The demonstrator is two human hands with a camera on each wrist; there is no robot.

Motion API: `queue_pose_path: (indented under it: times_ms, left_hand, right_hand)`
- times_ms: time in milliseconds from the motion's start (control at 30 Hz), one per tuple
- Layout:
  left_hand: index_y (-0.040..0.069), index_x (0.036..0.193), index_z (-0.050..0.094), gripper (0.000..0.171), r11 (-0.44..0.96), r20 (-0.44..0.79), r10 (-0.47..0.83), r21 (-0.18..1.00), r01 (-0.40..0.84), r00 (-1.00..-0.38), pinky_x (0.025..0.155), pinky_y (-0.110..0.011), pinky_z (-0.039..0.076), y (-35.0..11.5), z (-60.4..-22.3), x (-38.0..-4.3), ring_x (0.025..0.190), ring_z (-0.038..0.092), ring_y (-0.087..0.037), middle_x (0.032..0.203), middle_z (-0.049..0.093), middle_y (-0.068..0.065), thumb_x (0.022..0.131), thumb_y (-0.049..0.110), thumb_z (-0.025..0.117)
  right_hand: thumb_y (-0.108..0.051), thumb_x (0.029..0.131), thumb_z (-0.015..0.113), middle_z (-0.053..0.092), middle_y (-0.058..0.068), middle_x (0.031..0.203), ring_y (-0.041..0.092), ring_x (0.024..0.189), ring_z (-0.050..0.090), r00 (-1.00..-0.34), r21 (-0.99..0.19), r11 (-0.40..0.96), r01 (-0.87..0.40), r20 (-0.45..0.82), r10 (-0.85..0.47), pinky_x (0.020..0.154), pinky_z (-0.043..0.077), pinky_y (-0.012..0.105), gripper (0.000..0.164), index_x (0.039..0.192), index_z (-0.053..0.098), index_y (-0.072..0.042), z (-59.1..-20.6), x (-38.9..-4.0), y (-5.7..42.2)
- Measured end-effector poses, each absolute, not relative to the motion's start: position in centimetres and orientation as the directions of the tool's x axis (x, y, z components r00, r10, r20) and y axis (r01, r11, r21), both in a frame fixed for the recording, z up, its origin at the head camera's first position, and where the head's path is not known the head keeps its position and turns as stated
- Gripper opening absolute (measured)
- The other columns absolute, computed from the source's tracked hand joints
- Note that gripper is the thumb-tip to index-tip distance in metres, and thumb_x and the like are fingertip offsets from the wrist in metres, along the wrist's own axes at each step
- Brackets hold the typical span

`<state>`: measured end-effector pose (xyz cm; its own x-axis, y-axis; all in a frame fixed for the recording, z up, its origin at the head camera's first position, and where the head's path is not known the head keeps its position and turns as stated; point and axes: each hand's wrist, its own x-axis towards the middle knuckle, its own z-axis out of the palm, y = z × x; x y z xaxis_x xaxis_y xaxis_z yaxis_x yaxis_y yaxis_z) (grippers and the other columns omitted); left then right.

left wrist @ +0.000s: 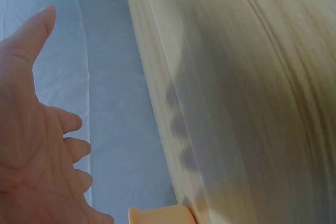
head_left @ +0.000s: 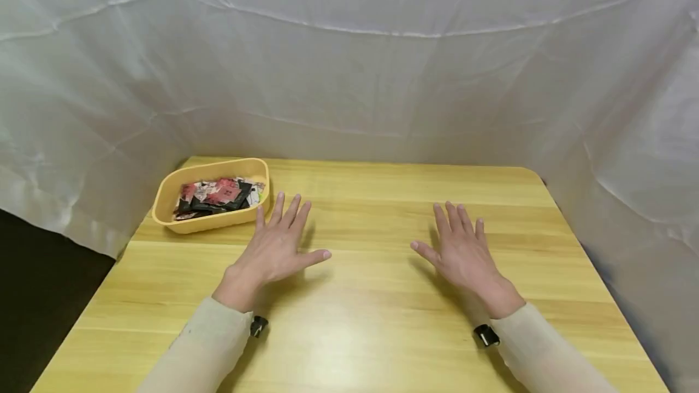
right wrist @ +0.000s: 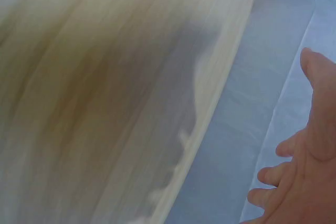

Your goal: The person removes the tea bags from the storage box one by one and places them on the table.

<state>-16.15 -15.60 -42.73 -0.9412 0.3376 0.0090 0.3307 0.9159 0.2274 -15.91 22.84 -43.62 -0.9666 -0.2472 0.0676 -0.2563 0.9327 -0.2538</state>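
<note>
My left hand (head_left: 271,251) hovers palm down over the table with its fingers spread, its little finger overlapping the right end of a yellow basket in the head view. Inside that basket (head_left: 213,221) lie several small flat packets (head_left: 221,194), red, black and whitish. My right hand (head_left: 464,256) is likewise spread above the tabletop, well to the right, and holds nothing. In the left wrist view the left palm (left wrist: 37,150) faces the camera, bare. The right palm (right wrist: 315,156) shows the same in the right wrist view.
The wood-grain table (head_left: 371,211) ends at a rounded far right corner. White cloth (head_left: 349,83) hangs behind it and along both sides. Dark floor (head_left: 43,296) shows at the left. A small black device (head_left: 486,336) sits at the right wrist, another (head_left: 258,326) at the left.
</note>
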Motion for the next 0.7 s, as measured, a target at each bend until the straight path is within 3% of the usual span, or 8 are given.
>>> queue_pose_path:
  times_ms: [267, 433, 700]
  left_hand:
    - [0.013, 0.171, 0.013, 0.108, 0.924, 0.046, 0.274, 0.266, 0.276, -0.961, 0.126, -0.073, -0.005, -17.2, -42.6, -16.3, 0.163, -0.010, -0.037, 0.178, 0.004, -0.013, 0.095, 0.083, 0.044]
    - [0.014, 0.171, 0.009, 0.106, 0.938, 0.061, 0.201, 0.276, 0.210, -0.978, 0.124, -0.075, -0.008, -20.4, -42.1, -16.7, 0.163, -0.009, -0.040, 0.178, 0.001, -0.013, 0.097, 0.080, 0.046]
    - [0.006, 0.170, 0.013, 0.106, 0.954, 0.064, 0.097, 0.278, 0.111, -0.993, 0.123, -0.078, -0.004, -24.4, -42.0, -17.5, 0.163, -0.007, -0.044, 0.177, 0.004, -0.021, 0.099, 0.079, 0.041]
  right_hand:
    - [-0.054, 0.109, 0.050, 0.019, 0.034, 0.170, 0.053, 0.158, 0.018, -0.945, -0.341, 0.881, -0.327, 0.123, -0.303, 0.126, 0.019, 0.071, 0.090, 0.164, 0.017, 0.009, -43.8, -16.1, 20.8]
    - [-0.056, 0.110, 0.046, 0.018, 0.030, 0.172, 0.050, 0.159, 0.017, -0.932, -0.341, 0.867, -0.363, 0.117, -0.344, 0.125, 0.016, 0.074, 0.088, 0.166, 0.017, 0.005, -43.2, -16.7, 17.2]
    - [-0.058, 0.109, 0.047, 0.021, 0.025, 0.173, 0.048, 0.160, 0.017, -0.906, -0.336, 0.842, -0.422, 0.127, -0.403, 0.123, 0.018, 0.077, 0.087, 0.168, 0.018, -0.001, -42.8, -17.5, 12.2]
